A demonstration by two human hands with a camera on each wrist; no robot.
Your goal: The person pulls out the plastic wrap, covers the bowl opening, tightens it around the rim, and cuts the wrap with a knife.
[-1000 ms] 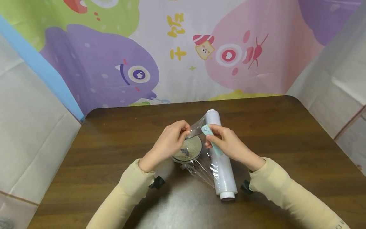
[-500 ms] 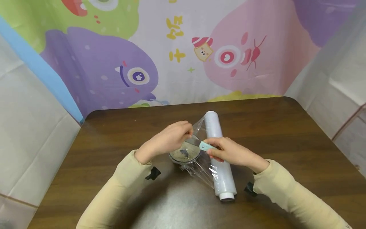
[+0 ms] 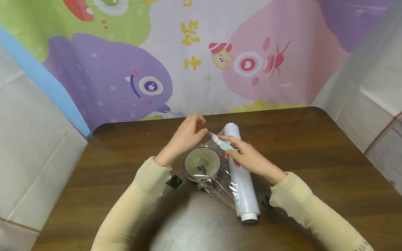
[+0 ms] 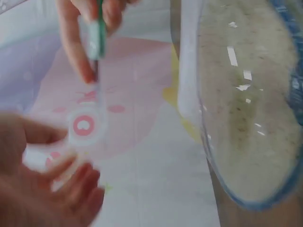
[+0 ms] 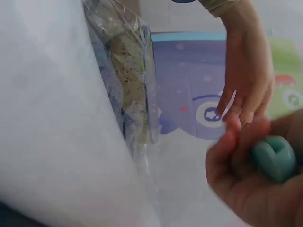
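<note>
A bowl [image 3: 201,159] with a fish figure inside stands on the table under stretched cling film [image 3: 221,186]. The film runs rightward from it to a thick white cling film roll [image 3: 245,190]. My right hand [image 3: 251,157] grips the mint handle of a small folding knife [image 3: 224,145] above the roll, its blade pointing up and left. The handle end [image 5: 274,158] shows within the fingers in the right wrist view. My left hand [image 3: 187,134] is beyond the bowl, near the blade tip; in the left wrist view its fingers [image 4: 71,189] are spread from the thumb, blurred, with nothing visible between them.
The dark wooden table [image 3: 125,146] extends around the bowl and roll. Behind it hangs a cartoon-printed cloth [image 3: 198,87], and pale panels [image 3: 31,146] flank the sides. A dark strap piece [image 3: 174,182] hangs below the left cuff.
My left hand has moved up and away from over the bowl, its fingers loosening. My right hand has lifted a little with the knife, the blade tilting upward. Bowl and roll stay put.
</note>
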